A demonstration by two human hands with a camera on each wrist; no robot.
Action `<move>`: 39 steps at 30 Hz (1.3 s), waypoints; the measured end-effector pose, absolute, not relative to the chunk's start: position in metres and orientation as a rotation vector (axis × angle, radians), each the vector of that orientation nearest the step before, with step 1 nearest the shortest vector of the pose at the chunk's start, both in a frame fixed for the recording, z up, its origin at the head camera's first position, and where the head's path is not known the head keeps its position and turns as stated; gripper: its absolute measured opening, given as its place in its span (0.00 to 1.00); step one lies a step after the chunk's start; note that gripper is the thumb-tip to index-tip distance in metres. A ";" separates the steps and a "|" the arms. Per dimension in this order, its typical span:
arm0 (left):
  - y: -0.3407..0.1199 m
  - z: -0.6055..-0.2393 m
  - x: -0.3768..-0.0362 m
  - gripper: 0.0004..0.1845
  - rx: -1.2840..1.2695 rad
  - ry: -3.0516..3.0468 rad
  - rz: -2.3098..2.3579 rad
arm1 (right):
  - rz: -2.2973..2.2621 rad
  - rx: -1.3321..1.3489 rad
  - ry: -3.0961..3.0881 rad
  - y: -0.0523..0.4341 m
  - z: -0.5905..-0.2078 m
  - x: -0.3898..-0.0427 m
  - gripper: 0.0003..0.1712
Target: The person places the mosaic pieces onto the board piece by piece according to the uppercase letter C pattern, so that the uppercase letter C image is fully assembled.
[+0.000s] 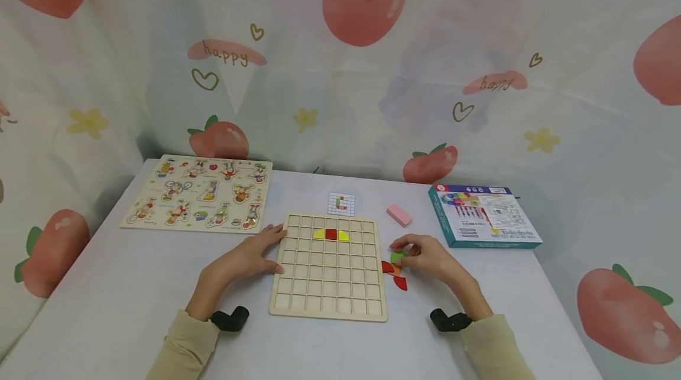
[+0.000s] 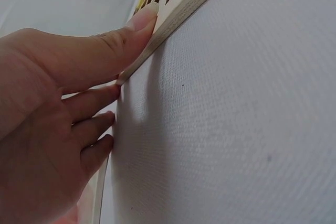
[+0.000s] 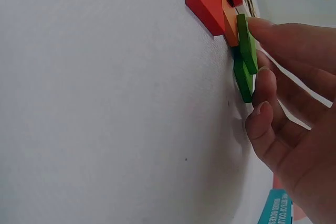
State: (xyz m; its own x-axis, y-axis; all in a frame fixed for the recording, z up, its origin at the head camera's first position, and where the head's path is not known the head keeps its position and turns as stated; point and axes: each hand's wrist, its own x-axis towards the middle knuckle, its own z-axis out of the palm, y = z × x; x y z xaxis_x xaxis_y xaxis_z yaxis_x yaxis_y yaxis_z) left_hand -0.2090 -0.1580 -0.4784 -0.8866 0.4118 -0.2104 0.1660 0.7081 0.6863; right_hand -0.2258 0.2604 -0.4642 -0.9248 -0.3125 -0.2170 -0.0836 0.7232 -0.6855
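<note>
Head view shows the right hand [image 1: 432,257] pinching a flat green tile [image 1: 396,257] just right of the pale wooden gridded board [image 1: 328,276], probably best lifted level, clear of 2 red rounded tiles [image 1: 401,283], while the left hand [image 1: 246,256], fingers spread, braces the board's left edge.

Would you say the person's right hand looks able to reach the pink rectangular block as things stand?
Probably yes: the pink rectangular block lies just beyond the right hand, with nothing visible between them, though that hand pinches a flat green piece and would likely need to release it first.
</note>
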 end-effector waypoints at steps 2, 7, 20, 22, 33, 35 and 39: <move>-0.158 -0.478 -0.209 0.47 0.451 2.569 0.981 | -1.015 -0.298 2.617 0.260 -0.466 -0.226 0.18; -0.159 -0.479 -0.210 0.47 0.456 2.574 0.980 | -0.998 -0.271 2.634 0.258 -0.468 -0.226 0.17; -0.159 -0.480 -0.210 0.48 0.465 2.568 0.988 | -0.946 -0.300 2.697 0.246 -0.471 -0.229 0.11; -0.159 -0.480 -0.210 0.48 0.466 2.567 0.987 | -0.952 -0.305 2.704 0.245 -0.471 -0.230 0.10; -0.159 -0.480 -0.211 0.48 0.459 2.568 0.988 | -1.154 -0.371 2.648 0.227 -0.469 -0.236 0.14; -0.159 -0.480 -0.211 0.48 0.460 2.567 0.992 | -1.190 -0.355 2.614 0.222 -0.469 -0.237 0.16; -0.159 -0.480 -0.210 0.47 0.467 2.565 0.997 | -1.230 -0.339 2.581 0.213 -0.469 -0.238 0.19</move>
State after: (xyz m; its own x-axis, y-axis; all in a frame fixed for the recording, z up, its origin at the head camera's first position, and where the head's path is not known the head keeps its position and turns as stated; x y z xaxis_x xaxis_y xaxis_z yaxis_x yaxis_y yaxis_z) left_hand -0.2101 -0.1587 -0.4796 -0.8850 0.4207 -0.1993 0.1757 0.6983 0.6939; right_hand -0.2378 0.2130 -0.4688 -0.9386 -0.3182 -0.1336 -0.0967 0.6141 -0.7833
